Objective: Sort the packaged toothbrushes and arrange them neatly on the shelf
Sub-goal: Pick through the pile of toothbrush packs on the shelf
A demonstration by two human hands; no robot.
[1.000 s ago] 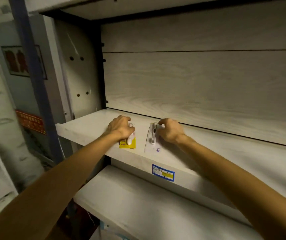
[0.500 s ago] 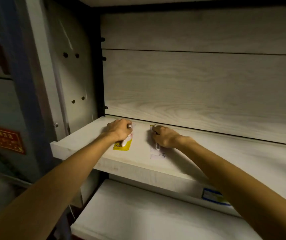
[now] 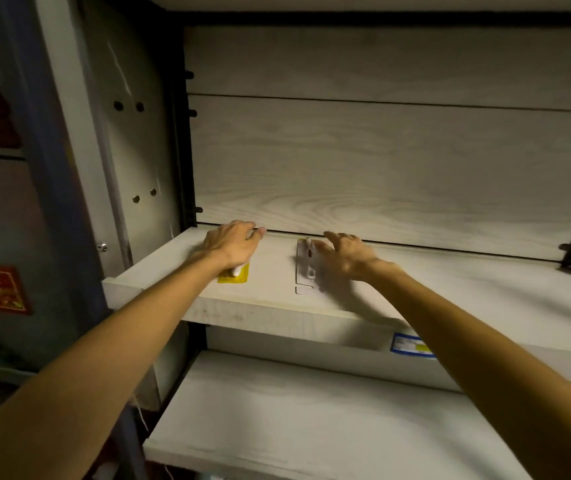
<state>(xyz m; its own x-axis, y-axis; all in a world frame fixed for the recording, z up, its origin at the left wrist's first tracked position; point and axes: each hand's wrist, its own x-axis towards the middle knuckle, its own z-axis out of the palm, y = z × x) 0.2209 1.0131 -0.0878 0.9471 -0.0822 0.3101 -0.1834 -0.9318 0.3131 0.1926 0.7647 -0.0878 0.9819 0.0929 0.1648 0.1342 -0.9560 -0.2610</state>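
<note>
Both arms are extended forward and upward, forearms bare. The left hand point(image 3: 233, 241) lies palm down with its fingers stretched forward and close together. The right hand point(image 3: 344, 252) is palm down, slightly raised, its fingers point(image 3: 332, 236) spread and loosely extended toward the left.

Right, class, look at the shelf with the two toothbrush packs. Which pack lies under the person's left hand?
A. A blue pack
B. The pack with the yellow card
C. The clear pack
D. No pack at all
B: the left hand lies over the yellow pack, whose yellow end shows below the wrist, while the clear pack lies by the right hand.
</note>
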